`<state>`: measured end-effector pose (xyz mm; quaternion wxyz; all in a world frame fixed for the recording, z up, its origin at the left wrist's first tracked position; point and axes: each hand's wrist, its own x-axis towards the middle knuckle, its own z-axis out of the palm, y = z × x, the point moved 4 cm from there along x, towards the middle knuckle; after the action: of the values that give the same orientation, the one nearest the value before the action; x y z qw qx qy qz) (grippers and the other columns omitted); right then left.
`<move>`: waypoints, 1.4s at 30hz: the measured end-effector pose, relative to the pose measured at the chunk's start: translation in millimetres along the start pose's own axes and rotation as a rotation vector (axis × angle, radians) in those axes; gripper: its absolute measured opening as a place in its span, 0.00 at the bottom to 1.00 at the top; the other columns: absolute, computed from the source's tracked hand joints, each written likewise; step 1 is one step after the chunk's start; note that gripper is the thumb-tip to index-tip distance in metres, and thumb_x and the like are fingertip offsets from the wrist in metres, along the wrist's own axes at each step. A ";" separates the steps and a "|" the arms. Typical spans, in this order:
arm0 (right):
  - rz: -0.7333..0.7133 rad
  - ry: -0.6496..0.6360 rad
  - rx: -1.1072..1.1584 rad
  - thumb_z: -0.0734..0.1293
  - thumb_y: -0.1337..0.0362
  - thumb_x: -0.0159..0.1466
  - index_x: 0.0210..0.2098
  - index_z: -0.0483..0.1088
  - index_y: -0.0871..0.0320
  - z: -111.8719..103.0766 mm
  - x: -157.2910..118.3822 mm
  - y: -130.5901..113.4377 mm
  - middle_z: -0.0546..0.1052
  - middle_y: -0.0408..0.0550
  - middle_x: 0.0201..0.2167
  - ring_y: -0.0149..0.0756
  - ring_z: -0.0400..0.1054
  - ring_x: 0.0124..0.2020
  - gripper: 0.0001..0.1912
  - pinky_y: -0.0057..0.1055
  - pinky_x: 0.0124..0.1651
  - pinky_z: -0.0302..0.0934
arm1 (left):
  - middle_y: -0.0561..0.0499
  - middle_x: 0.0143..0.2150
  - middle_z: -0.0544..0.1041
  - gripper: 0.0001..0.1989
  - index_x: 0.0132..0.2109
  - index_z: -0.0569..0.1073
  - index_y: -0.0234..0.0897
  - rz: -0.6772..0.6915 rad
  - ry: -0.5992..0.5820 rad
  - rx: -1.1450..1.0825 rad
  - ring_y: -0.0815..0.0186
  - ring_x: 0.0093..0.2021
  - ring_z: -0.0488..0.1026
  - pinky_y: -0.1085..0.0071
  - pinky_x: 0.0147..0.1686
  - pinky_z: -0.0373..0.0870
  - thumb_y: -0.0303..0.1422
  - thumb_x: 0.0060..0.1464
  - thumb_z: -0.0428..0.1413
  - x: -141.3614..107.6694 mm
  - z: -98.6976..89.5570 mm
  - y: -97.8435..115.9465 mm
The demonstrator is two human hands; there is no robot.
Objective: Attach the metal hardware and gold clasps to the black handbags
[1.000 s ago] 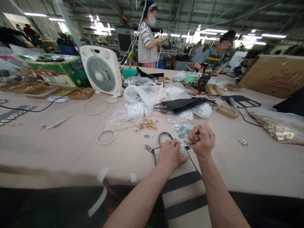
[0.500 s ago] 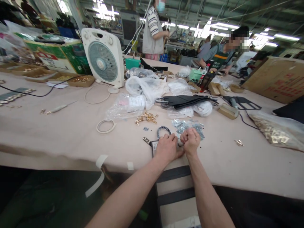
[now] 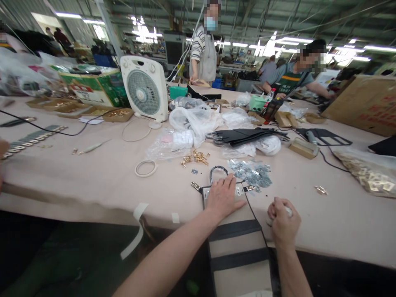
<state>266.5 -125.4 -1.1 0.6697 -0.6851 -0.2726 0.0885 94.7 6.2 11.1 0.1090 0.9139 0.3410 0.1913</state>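
Bearing down at the lower centre of the frame, spreading the left hand (image 3: 220, 200) flat across the top end of a long beige-and-black panel (image 3: 236, 244), probably pinning it against shifting. Resting the left fingers almost straight and near one another, setting the thumb well off to the right, clamping nothing. Curling the right hand (image 3: 286, 225) into a fist at lower right, just beside the panel and apart from it, wrapping its fingers around a pale object (image 3: 288, 211), mostly hidden and too small to identify; seemingly gripping it palm-deep for a secure hold. Stretching the panel from mid-frame past the near edge of the tabletop (image 3: 349, 222) toward the bottom of the frame, likely leaving its upper end best supported under the palm. Showing a metal-fitted left tab (image 3: 196, 187) and a matching right tab (image 3: 250, 188) at its top corners, and a dark loop (image 3: 218, 169) just above the hand. Displaying loose grey plates (image 3: 253, 175) beyond the right tab, with gold-coloured fittings (image 3: 195, 158) and a pale ring (image 3: 146, 168) farther left, apparently laid within easy reach. Featuring a white fan (image 3: 144, 93) at upper left.
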 end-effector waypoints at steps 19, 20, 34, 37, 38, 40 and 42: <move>-0.062 0.049 -0.102 0.72 0.44 0.64 0.31 0.70 0.56 -1.0 -11.8 3.4 0.69 0.38 0.16 0.33 0.62 0.19 0.21 0.29 0.24 0.57 | 0.45 0.69 0.68 0.26 0.64 0.68 0.44 -0.106 0.315 -0.321 0.53 0.69 0.63 0.49 0.69 0.63 0.35 0.61 0.64 -87.8 -61.8 -59.6; -0.060 0.032 -0.126 0.72 0.43 0.63 0.31 0.70 0.56 -0.8 -11.7 4.2 0.69 0.38 0.16 0.33 0.62 0.19 0.22 0.29 0.24 0.57 | 0.45 0.69 0.68 0.26 0.63 0.68 0.44 -0.109 0.314 -0.332 0.52 0.69 0.63 0.49 0.69 0.63 0.34 0.60 0.64 -90.6 -59.8 -59.0; -0.353 -0.331 -0.754 0.65 0.41 0.67 0.49 0.78 0.51 40.1 -34.3 -1.9 0.82 0.52 0.49 0.50 0.75 0.47 0.24 0.40 0.47 0.65 | 0.49 0.62 0.76 0.19 0.56 0.78 0.44 -0.050 0.206 -0.300 0.53 0.67 0.64 0.51 0.68 0.60 0.39 0.59 0.66 -58.5 -36.7 -45.3; -0.350 -0.315 -0.772 0.63 0.42 0.68 0.51 0.77 0.52 44.7 -40.8 -2.0 0.81 0.54 0.49 0.50 0.75 0.47 0.25 0.41 0.46 0.65 | 0.50 0.59 0.78 0.16 0.54 0.80 0.45 -0.063 0.180 -0.295 0.54 0.66 0.65 0.51 0.67 0.61 0.39 0.59 0.65 -52.8 -30.4 -49.3; -0.345 -0.320 -0.767 0.63 0.43 0.68 0.51 0.77 0.53 45.1 -41.6 -2.0 0.81 0.54 0.49 0.50 0.75 0.48 0.25 0.41 0.47 0.66 | 0.50 0.58 0.79 0.15 0.53 0.80 0.45 -0.067 0.183 -0.302 0.54 0.65 0.65 0.51 0.66 0.61 0.39 0.59 0.65 -51.9 -29.5 -50.7; -0.328 -0.358 -0.729 0.64 0.43 0.67 0.51 0.77 0.53 44.4 -40.4 -2.9 0.81 0.54 0.50 0.51 0.75 0.49 0.25 0.43 0.49 0.66 | 0.50 0.56 0.79 0.14 0.52 0.81 0.45 -0.073 0.201 -0.318 0.55 0.64 0.66 0.52 0.66 0.62 0.38 0.59 0.65 -51.8 -28.8 -53.2; -0.311 -0.425 -0.654 0.66 0.42 0.66 0.49 0.78 0.53 42.9 -34.9 -6.1 0.82 0.54 0.49 0.52 0.75 0.49 0.24 0.45 0.52 0.66 | 0.50 0.55 0.80 0.13 0.51 0.81 0.46 -0.077 0.222 -0.330 0.55 0.64 0.66 0.53 0.66 0.62 0.38 0.58 0.65 -52.8 -28.5 -55.1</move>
<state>214.8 -105.6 -7.5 0.3511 -0.7788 -0.5186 0.0347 13.9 14.0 4.1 0.2264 0.8432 0.3498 0.3396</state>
